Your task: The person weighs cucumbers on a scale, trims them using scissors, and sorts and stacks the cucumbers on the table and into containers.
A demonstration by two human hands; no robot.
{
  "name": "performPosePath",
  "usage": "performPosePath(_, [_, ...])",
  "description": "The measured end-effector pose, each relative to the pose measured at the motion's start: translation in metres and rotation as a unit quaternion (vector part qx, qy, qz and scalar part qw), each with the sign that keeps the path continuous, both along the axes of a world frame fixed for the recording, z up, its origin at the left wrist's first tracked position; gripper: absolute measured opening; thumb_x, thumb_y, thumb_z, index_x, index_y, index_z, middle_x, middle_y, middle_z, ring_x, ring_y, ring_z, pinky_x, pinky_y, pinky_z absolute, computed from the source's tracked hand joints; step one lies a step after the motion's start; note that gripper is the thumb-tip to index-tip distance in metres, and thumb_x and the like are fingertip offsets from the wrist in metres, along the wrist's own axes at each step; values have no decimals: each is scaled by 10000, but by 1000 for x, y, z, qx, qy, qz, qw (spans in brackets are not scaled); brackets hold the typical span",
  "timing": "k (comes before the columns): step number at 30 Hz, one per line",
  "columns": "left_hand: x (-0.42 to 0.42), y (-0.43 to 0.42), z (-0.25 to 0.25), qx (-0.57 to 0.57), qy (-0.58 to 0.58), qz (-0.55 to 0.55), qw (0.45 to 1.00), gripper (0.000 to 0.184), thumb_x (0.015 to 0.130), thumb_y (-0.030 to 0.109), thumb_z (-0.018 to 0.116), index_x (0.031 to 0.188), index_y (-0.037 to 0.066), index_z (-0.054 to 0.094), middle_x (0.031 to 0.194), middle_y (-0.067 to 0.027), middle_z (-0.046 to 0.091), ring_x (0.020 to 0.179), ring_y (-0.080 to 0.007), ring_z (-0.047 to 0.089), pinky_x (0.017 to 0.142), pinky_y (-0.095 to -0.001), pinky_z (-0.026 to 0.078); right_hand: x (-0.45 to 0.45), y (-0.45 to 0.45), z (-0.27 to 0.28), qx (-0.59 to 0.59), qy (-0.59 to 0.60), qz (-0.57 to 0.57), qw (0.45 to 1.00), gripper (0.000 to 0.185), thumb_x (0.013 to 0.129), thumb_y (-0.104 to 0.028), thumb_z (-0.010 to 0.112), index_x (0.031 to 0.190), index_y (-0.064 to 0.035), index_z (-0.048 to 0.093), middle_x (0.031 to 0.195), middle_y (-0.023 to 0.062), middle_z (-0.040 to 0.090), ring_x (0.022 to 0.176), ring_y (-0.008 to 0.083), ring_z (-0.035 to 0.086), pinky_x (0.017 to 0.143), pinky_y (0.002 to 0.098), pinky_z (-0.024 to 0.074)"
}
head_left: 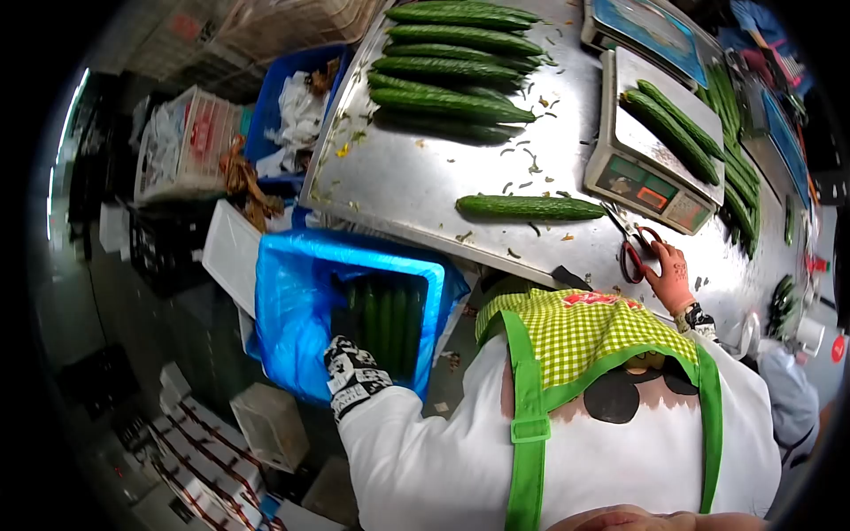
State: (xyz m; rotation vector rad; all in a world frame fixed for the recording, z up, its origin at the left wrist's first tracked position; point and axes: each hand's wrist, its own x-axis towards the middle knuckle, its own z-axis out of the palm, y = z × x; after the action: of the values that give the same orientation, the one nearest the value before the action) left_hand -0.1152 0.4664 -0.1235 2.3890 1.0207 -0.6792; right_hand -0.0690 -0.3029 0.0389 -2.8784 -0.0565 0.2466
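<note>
My right hand (671, 276), in a pinkish-orange glove, rests on the metal table with its thumb and fingers at the red handles of a pair of scissors (630, 237). The blades lie slightly apart, beside the end of a single cucumber (529, 208). My left arm, in a black-and-white patterned cuff (352, 376), reaches into a bin lined with a blue plastic bag (297, 323). The fingers of that hand are hidden in shadow. Several cucumbers (386, 323) lie side by side in the bin, close to the cuff.
Several cucumbers (456, 66) lie in a row on the metal table (398, 181). A scale (651, 142) holds two cucumbers (673, 133), with more (739, 190) beyond it. Crates (190, 146) and a blue tub (301, 106) stand left. Another person's sleeve (788, 394) shows at right.
</note>
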Motion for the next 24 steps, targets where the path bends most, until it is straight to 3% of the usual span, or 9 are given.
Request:
performPosePath(1, [-3, 0, 3, -23, -4, 0, 1000, 661, 822, 413, 779, 1358, 63, 611, 1225, -143, 673, 1101, -316, 639, 1014, -471, 468, -1, 4, 2, 2, -17, -10, 1000, 617, 746, -197, 824, 1299, -51, 592, 1247, 162, 612, 1146, 376, 545, 982, 462, 454])
performPosePath(3, [-1, -1, 7, -60, -10, -6, 998, 654, 826, 410, 777, 1355, 62, 613, 1220, -144, 676, 1096, -317, 642, 1010, -466, 473, 1, 18, 23, -26, 37, -13, 999, 541, 855, -249, 752, 1320, -41, 570, 1274, 156, 600, 1185, 339, 533, 1003, 458, 438])
performPosePath(7, [-5, -10, 41, -164, -61, -63, 983, 641, 833, 406, 774, 1349, 59, 619, 1209, -144, 683, 1086, -317, 648, 1002, -456, 482, 5, 30, 30, -2, 8, 0, 1000, 687, 745, -206, 825, 1353, -43, 547, 1249, 171, 592, 1156, 380, 539, 1001, 476, 440])
performPosePath(8, [-5, -17, 63, -132, -79, -140, 978, 479, 909, 315, 721, 1290, 31, 659, 1101, -136, 729, 950, -298, 686, 877, -365, 538, 5, 29, 23, -3, -7, 14, 1000, 696, 744, -207, 827, 1357, -43, 542, 1252, 172, 590, 1157, 382, 539, 1004, 481, 436])
performPosePath(13, [-32, -34, 150, -365, -70, 87, 924, 438, 943, 222, 686, 1331, 30, 620, 980, -99, 713, 817, -223, 673, 743, -344, 546, 9, 12, -9, 79, -3, 17, 997, 682, 766, -114, 767, 1390, -36, 503, 1259, 196, 579, 1097, 403, 582, 950, 463, 484])
performPosePath(18, [4, -141, 238, -539, -98, 112, 829, 445, 966, 234, 666, 1355, 34, 587, 909, -82, 687, 729, -186, 640, 660, -318, 525, 21, 12, 37, 82, 90, 60, 991, 713, 781, -79, 656, 1459, -39, 438, 1150, 224, 633, 1038, 420, 615, 910, 452, 508])
performPosePath(20, [21, -195, 262, -581, -97, 83, 804, 447, 975, 239, 659, 1365, 36, 574, 880, -76, 677, 693, -171, 627, 628, -308, 516, 13, -12, 29, 204, 151, 26, 967, 708, 800, -25, 650, 1473, -31, 430, 1127, 152, 661, 942, 272, 660, 803, 361, 529])
performPosePath(23, [47, -266, 276, -569, -100, -11, 816, 444, 992, 220, 645, 1382, 39, 538, 842, -71, 662, 673, -154, 614, 610, -308, 523, -1, -35, 6, 460, 192, -75, 864, 586, 871, 3, 707, 1421, -28, 506, 1086, 48, 650, 869, 93, 558, 740, 270, 498])
performPosePath(24, [51, -278, 266, -557, -94, -26, 825, 464, 967, 159, 668, 1394, 34, 539, 860, -57, 666, 688, -140, 627, 622, -294, 539, -1, -36, 12, 372, 158, -13, 915, 550, 893, -17, 716, 1407, -27, 522, 1090, 47, 648, 868, 91, 549, 742, 268, 498])
